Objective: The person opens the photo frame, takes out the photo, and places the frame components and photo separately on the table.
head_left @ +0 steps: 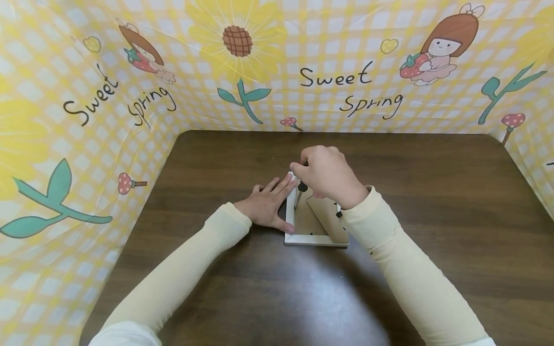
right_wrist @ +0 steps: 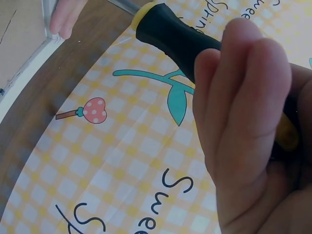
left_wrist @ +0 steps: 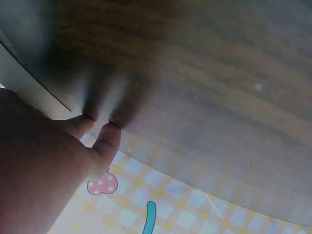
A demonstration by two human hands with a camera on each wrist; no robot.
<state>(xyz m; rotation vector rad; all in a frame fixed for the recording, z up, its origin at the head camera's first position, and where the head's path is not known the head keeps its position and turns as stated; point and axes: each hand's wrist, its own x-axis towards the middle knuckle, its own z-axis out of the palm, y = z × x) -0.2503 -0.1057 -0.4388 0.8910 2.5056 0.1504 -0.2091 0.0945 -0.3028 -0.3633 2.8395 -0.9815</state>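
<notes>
A white picture frame (head_left: 316,240) lies on the table with its brown backing board (head_left: 305,221) facing up. On the board, a slanted brown stand leg (head_left: 331,218) reaches toward the lower right corner. My left hand (head_left: 265,205) rests with spread fingers along the frame's left side, the thumb touching near the lower left corner. In my right hand (head_left: 332,172) I grip a screwdriver (right_wrist: 170,36) with a black and yellow handle. Its metal shaft points down to the board's left edge; the exact tip contact is too small to tell. My right fingers curl round the handle in the right wrist view.
Dark wood-grain table (head_left: 207,288) extends around the frame. A yellow checked cloth (head_left: 277,57) with printed flowers and "Sweet Spring" lettering stands along the back and sides. Small black tabs (head_left: 339,214) sit at the frame's right edge.
</notes>
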